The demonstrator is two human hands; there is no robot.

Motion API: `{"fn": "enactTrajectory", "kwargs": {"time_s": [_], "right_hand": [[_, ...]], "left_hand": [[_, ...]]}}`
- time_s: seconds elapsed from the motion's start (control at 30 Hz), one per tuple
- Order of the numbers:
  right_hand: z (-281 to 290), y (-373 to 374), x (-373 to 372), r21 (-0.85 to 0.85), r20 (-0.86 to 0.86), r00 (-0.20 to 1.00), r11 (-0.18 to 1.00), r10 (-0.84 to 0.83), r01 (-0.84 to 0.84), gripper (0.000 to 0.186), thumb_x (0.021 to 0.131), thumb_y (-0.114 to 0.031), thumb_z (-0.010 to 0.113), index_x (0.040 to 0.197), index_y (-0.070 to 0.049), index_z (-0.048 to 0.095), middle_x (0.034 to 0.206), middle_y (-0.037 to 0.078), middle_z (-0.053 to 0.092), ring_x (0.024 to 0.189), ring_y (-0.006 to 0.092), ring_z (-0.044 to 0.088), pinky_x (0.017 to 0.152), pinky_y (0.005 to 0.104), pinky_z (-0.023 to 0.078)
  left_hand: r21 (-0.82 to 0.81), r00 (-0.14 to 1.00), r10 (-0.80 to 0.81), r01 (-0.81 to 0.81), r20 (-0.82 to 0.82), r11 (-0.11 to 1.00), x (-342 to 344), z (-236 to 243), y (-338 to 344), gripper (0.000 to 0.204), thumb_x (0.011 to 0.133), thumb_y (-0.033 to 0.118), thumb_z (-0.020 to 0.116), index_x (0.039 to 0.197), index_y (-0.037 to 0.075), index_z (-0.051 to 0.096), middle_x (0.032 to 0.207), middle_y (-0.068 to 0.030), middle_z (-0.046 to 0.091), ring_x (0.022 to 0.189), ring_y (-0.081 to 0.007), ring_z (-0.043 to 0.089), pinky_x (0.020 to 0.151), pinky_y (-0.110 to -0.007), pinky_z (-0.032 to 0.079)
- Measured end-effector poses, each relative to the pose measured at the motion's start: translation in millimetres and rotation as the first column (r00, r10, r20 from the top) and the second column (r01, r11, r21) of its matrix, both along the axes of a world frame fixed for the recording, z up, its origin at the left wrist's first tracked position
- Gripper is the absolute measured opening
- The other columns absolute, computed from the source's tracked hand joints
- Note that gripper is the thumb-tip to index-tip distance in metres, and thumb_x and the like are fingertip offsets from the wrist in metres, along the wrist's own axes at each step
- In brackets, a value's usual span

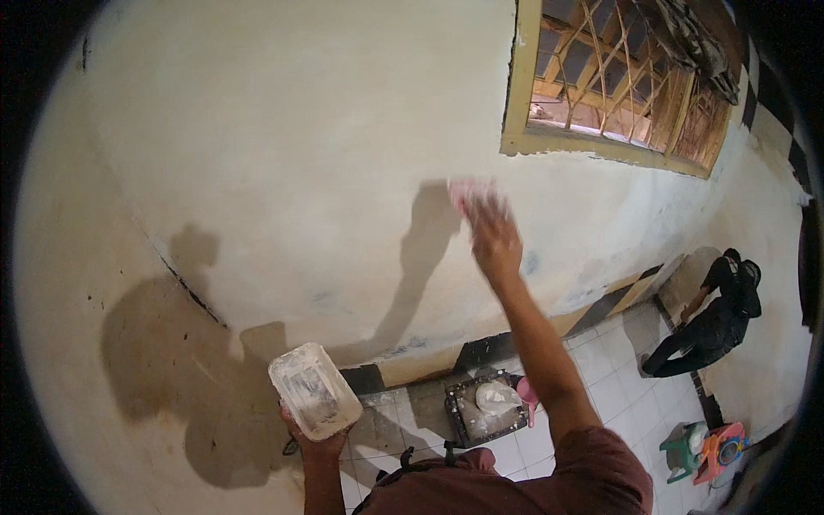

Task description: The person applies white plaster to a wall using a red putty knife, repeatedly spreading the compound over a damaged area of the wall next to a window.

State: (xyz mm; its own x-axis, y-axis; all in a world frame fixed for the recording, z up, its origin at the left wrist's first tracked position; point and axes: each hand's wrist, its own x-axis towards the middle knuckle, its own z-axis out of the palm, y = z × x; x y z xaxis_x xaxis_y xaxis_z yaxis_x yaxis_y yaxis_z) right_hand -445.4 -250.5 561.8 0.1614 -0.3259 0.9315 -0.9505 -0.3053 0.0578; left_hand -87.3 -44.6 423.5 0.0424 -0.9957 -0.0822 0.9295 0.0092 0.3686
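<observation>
My left hand (318, 446) grips a whitish rectangular plastic tub (296, 378) from beneath, its open top facing me. Pale and greyish smears coat the inside. With my arm stretched out, my right hand (496, 240) is up at the cream-coloured wall (300, 172), below the window. Its fingers are closed on a flat pink piece (469, 192) held at the wall surface. Motion blurs both the piece and the fingertips, so its exact kind cannot be made out.
A barred window (601, 86) with a yellow frame is at upper right. On the tiled floor (549, 442) stands a dark crate (463, 429) with a white bag (498, 397) beside a pink dipper (527, 391). Another person (717, 322) bends at the right wall, near green (684, 451) and orange (719, 451) stools.
</observation>
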Motion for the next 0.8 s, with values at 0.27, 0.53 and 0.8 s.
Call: {"fn": "enactTrajectory", "kwargs": {"time_s": [0.27,0.53,0.8], "right_hand": [[116.3,-38.1,7.2,-0.133,-0.116,0.993,0.991,0.015,-0.031,0.046,0.078,-0.004,0.064,0.123,-0.014,0.063,0.125,0.009,0.062,0.116,0.0326,0.058,0.098,0.0427,0.047],[-126.9,10.0,-1.1,0.237,0.082,0.997,0.972,-0.014,-0.006,0.057,0.071,0.004,0.064,0.126,-0.009,0.062,0.124,0.015,0.063,0.118,0.0337,0.058,0.103,0.0429,0.044],[-10.5,-14.2,69.0,-0.059,0.138,0.975,0.984,0.174,-0.167,0.061,0.068,0.006,0.066,0.127,-0.009,0.062,0.130,0.012,0.060,0.121,0.0337,0.055,0.104,0.0445,0.044]], "left_hand": [[-0.014,0.994,-0.057,0.056,-0.090,0.998,4.3,-2.1,-1.4,0.077,0.081,0.070,0.052,0.141,0.022,0.043,0.132,-0.0060,0.055,0.116,-0.0340,0.058,0.079,-0.061,0.054],[-0.018,0.999,-0.033,0.033,-0.009,0.999,-0.6,1.5,1.3,0.078,0.081,0.071,0.052,0.142,0.024,0.042,0.139,-0.0063,0.049,0.126,-0.0327,0.049,0.095,-0.064,0.044],[-0.097,0.971,0.082,-0.061,0.224,0.993,9.3,-17.4,-5.8,0.072,0.085,0.059,0.057,0.142,0.018,0.039,0.136,-0.0075,0.051,0.123,-0.0299,0.050,0.102,-0.052,0.043]]}}
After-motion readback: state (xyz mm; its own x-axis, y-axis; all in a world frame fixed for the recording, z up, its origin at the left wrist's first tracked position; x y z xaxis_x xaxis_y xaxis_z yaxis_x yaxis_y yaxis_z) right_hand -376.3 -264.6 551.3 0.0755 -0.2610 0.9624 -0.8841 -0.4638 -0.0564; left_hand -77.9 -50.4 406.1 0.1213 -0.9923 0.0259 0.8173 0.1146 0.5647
